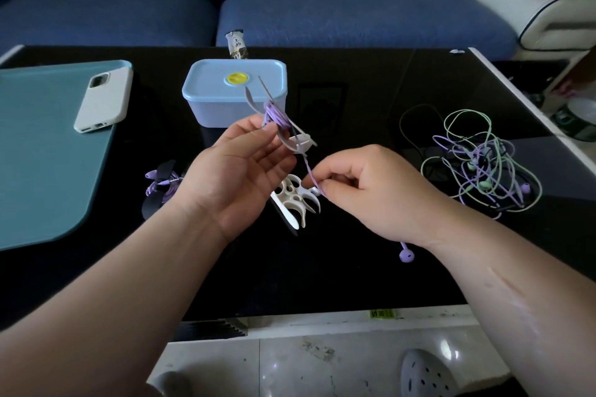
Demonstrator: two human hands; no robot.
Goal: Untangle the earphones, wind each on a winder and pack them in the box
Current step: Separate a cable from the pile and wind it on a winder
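My left hand (240, 167) holds a white winder (298, 142) up over the black table, with purple earphone cable (274, 114) wound round it. From it the cable runs down to my right hand (371, 190), which pinches it between thumb and forefinger. A purple earbud (406, 255) hangs below my right wrist. Several empty white winders (295, 198) lie under my hands. A black winder wound with purple earphones (163, 184) lies at the left. A tangle of purple, green and black earphones (480, 164) lies at the right. The light blue box (233, 92) stands behind, lid on.
A white phone (104, 100) lies on a teal mat (42, 155) at the left. A snack wrapper (237, 45) sits behind the box. A blue sofa (354, 16) runs along the table's far edge. White floor and a perforated shoe (425, 375) show below the near edge.
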